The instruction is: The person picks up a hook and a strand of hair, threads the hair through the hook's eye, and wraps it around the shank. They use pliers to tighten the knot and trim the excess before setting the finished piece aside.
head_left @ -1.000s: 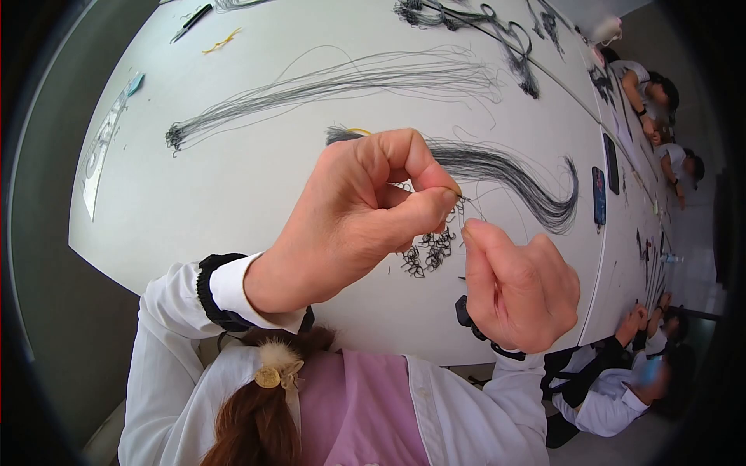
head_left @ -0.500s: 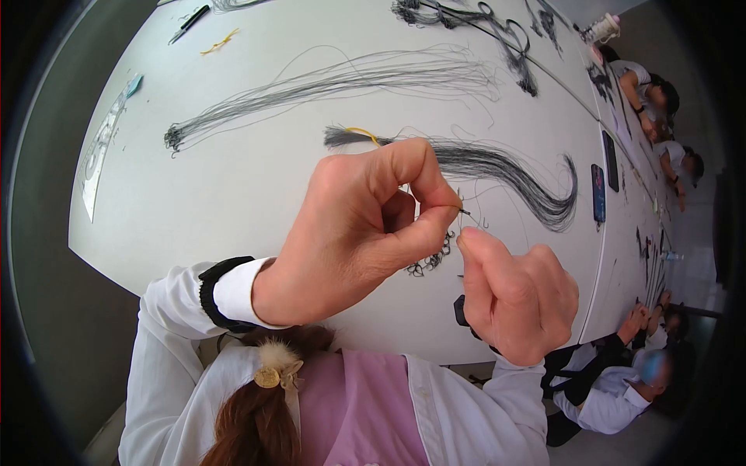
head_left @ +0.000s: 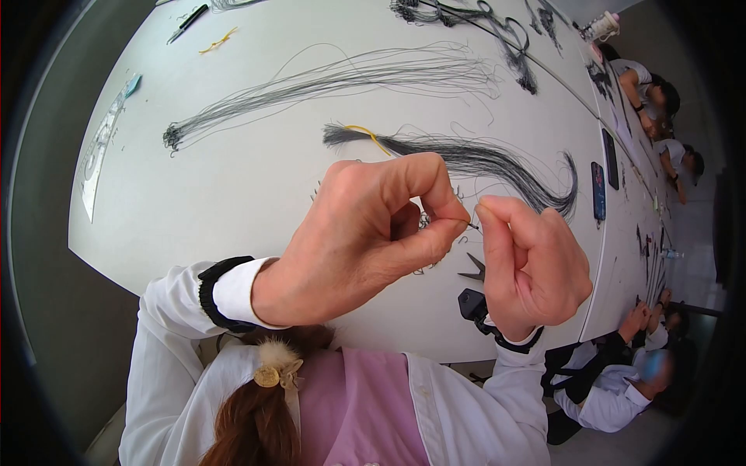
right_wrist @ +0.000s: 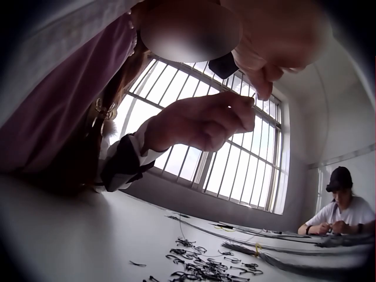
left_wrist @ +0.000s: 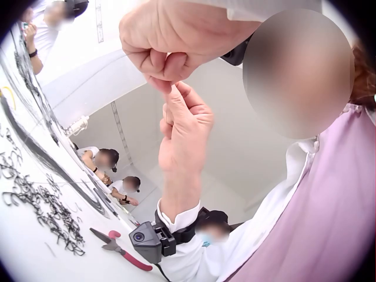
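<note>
My left hand [head_left: 365, 241] is raised above the white table, thumb and forefinger pinching a small dark fish hook [head_left: 472, 226] whose end pokes out past the fingertips. Close to its right, my right hand [head_left: 536, 268] pinches its thumb and forefinger together at the hook; a thin line shows faintly there, mostly hidden by the fingers. In the left wrist view the two hands' fingertips meet. Below them lies a loose pile of black fish hooks [left_wrist: 44, 211], also seen as scattered hooks [right_wrist: 205, 264]. Red-handled pliers [left_wrist: 123, 249] lie beside the pile.
Beyond the hands lies a bundle of dark line [head_left: 497, 159] with a yellow tie [head_left: 361, 130]. Farther back, lines with clustered hooks [head_left: 172, 137] stretch out. A clear ruler [head_left: 101, 155], a black pen-like tool [head_left: 187, 24] and a phone [head_left: 598, 191] lie around. Other people sit at right.
My left hand has lowered slightly and moved a little right. The right hand first dipped, then rose and shifted right. The pliers' jaws now show beside it.
</note>
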### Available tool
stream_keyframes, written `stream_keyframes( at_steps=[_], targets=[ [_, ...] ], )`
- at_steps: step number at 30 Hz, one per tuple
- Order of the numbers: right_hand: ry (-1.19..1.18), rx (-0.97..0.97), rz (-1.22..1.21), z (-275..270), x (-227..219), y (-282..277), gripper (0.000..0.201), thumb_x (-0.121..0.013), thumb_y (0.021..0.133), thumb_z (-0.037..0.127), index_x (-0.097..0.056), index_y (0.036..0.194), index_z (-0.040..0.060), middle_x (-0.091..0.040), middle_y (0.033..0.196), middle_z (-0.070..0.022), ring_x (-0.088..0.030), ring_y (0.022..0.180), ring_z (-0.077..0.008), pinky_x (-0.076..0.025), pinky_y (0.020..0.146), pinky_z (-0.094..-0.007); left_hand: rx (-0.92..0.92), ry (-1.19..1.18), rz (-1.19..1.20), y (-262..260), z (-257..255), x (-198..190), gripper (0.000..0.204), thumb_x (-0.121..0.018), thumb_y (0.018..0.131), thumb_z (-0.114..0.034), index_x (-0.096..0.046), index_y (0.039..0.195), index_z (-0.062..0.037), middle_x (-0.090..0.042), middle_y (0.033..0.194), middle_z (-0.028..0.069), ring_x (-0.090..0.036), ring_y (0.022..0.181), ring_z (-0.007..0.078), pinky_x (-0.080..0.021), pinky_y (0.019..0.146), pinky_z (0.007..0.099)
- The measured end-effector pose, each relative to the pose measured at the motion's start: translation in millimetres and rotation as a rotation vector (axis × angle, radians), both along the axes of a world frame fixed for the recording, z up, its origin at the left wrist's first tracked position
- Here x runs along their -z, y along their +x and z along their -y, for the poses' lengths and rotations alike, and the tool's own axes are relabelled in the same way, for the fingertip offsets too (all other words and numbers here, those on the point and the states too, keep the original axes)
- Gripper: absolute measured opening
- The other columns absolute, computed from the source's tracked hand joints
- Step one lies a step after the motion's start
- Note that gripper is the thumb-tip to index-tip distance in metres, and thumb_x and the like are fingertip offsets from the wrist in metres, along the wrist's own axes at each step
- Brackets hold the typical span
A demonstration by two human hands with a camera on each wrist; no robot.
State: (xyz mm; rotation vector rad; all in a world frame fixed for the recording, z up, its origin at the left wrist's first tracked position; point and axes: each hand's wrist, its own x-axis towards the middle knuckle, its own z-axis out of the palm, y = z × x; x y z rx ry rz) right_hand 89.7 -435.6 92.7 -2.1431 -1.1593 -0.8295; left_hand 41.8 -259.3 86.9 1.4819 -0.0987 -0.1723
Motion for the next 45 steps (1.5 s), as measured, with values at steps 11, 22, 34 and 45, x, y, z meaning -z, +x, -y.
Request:
stream_keyframes(
  at_steps=[11,22,34,45],
  targets=[
    [0.225,-0.068,-0.529,-4,9,0,0.015,-0.070,0.068,-0.008,-0.066,0.079,0.0009,-0.056,0.058,-0.0025,-0.044,0.042,-0.0081,-0.030,0.038,-0.0216,-0.058,-0.097,0.010,0,-1,1,0.004,-0.059,0.086,0.000,-0.056,0.085,0.0023,-0.061,0.077,0.0051,-0.056,0.069,0.0055,-0.045,0.062,0.0191],
    [0.045,-0.074,-0.096,-7,8,-4,0.019,-0.076,0.063,-0.005,-0.067,0.078,0.0020,-0.051,0.055,-0.0010,-0.039,0.043,-0.0100,-0.028,0.037,-0.0223,-0.162,0.030,0.111,-1,-1,3,0.004,-0.059,0.085,0.003,-0.055,0.083,0.0035,-0.056,0.076,0.0032,-0.054,0.067,0.0041,-0.045,0.059,0.0180],
    [-0.075,-0.001,0.255,-2,7,-8,0.020,-0.065,0.060,-0.003,-0.070,0.079,0.0016,-0.038,0.051,0.0033,-0.027,0.042,-0.0090,-0.017,0.035,-0.0212,-0.242,0.248,0.436,-1,4,7,0.007,-0.061,0.078,0.007,-0.057,0.078,0.0005,-0.058,0.067,0.0000,-0.043,0.053,0.0006,-0.033,0.046,0.0178],
    [0.037,-0.001,0.115,-2,1,1,0.022,-0.077,0.060,-0.003,-0.068,0.080,0.0016,-0.051,0.056,0.0010,-0.031,0.043,-0.0104,-0.022,0.035,-0.0226,-0.116,0.211,0.283,-1,2,4,0.005,-0.062,0.082,0.000,-0.058,0.079,0.0006,-0.059,0.067,0.0005,-0.047,0.053,0.0016,-0.036,0.048,0.0184]
  ],
)
